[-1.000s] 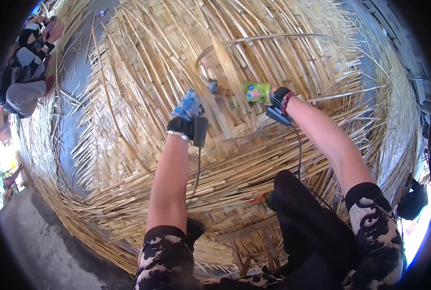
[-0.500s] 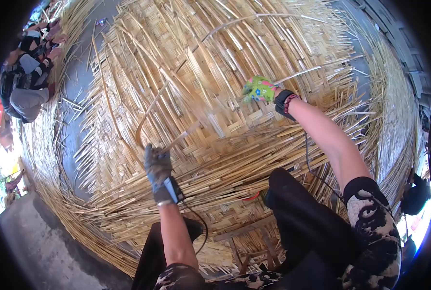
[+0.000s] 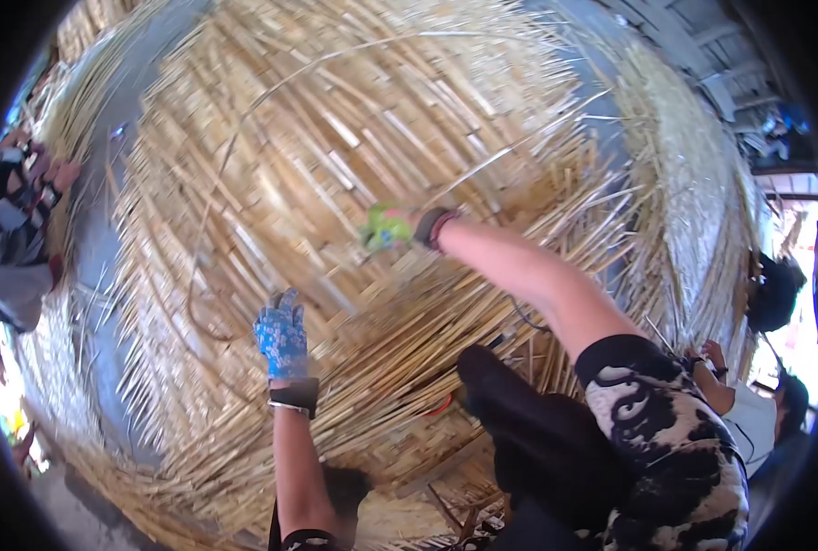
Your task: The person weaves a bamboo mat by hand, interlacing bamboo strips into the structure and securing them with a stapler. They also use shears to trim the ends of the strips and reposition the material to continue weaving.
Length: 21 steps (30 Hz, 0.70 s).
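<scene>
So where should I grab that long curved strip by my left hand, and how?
Probably near the curled lower end of the long curved strip, coming from the right with your left hand. That end bends toward your glove, while the rest arcs away over the woven mat. It looks thin, so pinch across its width with your fingers.

One blue glove point(image 3: 281, 338) at eight o'clock, one green glove point(image 3: 389, 228) near the centre, two dark wristbands point(image 3: 295, 397), one wooden stool point(image 3: 459, 514) at six, strips point(image 3: 336, 129) too many to count, one person point(image 3: 753, 418) at four.
</scene>
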Each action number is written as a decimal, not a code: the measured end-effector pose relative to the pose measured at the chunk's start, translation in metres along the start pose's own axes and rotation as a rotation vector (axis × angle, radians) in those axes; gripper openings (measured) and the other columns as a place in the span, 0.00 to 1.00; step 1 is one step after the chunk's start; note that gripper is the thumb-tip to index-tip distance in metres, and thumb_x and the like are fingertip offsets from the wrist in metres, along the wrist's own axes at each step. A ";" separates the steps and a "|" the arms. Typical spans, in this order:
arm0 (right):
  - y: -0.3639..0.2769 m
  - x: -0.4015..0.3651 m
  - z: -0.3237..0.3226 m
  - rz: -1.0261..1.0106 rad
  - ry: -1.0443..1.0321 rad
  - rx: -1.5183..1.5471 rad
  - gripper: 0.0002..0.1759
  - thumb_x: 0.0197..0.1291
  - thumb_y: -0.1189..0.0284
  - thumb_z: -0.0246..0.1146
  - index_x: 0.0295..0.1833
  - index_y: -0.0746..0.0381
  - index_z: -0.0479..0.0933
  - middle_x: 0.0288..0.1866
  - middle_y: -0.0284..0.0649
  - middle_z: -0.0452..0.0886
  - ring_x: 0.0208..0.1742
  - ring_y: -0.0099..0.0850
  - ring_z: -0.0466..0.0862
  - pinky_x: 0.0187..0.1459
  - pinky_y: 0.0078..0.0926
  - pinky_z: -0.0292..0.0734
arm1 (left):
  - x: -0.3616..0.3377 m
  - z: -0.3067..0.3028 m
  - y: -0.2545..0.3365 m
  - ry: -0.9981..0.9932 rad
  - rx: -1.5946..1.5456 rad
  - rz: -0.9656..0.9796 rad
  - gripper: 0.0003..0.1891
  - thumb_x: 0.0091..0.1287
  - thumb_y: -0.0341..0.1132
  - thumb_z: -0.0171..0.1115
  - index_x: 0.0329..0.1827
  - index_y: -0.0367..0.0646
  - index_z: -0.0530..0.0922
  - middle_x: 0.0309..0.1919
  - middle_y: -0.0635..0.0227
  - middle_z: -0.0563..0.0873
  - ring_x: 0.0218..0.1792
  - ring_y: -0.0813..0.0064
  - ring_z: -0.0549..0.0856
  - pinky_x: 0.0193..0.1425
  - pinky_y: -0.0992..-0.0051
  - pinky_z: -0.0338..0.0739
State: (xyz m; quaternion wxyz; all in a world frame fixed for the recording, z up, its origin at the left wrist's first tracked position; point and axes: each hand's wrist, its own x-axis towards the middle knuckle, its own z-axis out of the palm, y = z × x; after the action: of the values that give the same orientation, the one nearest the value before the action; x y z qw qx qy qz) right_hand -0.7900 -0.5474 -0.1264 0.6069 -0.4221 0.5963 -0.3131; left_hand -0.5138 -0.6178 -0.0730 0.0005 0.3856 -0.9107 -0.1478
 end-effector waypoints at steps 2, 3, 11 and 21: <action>-0.009 -0.003 0.008 0.091 0.073 -0.189 0.07 0.45 0.68 0.55 0.28 0.59 0.76 0.24 0.41 0.77 0.26 0.31 0.78 0.24 0.25 0.71 | 0.023 0.009 0.004 -0.074 0.146 -0.005 0.14 0.50 0.40 0.58 0.39 0.47 0.75 0.38 0.62 0.78 0.40 0.62 0.76 0.44 0.67 0.69; -0.016 -0.007 0.011 0.061 0.098 -0.384 0.07 0.45 0.69 0.55 0.27 0.59 0.75 0.23 0.41 0.76 0.26 0.32 0.78 0.24 0.26 0.71 | 0.032 0.012 -0.004 -0.159 0.053 0.022 0.12 0.49 0.39 0.59 0.35 0.45 0.76 0.34 0.61 0.79 0.37 0.62 0.77 0.41 0.68 0.70; 0.017 0.012 0.018 -0.577 0.418 -0.563 0.02 0.40 0.70 0.54 0.21 0.55 0.71 0.20 0.40 0.73 0.26 0.40 0.74 0.26 0.37 0.68 | 0.056 0.002 -0.026 -0.402 -0.449 -0.026 0.08 0.43 0.33 0.64 0.25 0.39 0.77 0.22 0.59 0.80 0.27 0.64 0.79 0.33 0.73 0.72; 0.019 0.061 -0.008 -0.221 -0.107 -0.908 0.23 0.33 0.70 0.63 0.42 0.59 0.72 0.41 0.43 0.75 0.37 0.37 0.77 0.39 0.30 0.72 | 0.039 0.046 -0.035 0.048 -0.504 -0.085 0.08 0.53 0.31 0.55 0.35 0.38 0.75 0.31 0.58 0.79 0.34 0.60 0.79 0.37 0.71 0.72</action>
State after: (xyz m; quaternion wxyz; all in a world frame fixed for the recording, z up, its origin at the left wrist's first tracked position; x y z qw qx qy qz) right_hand -0.7950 -0.5935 -0.1707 0.3538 -0.7213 0.5924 -0.0611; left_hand -0.5214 -0.6557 -0.1310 0.1122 0.4148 -0.8277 -0.3609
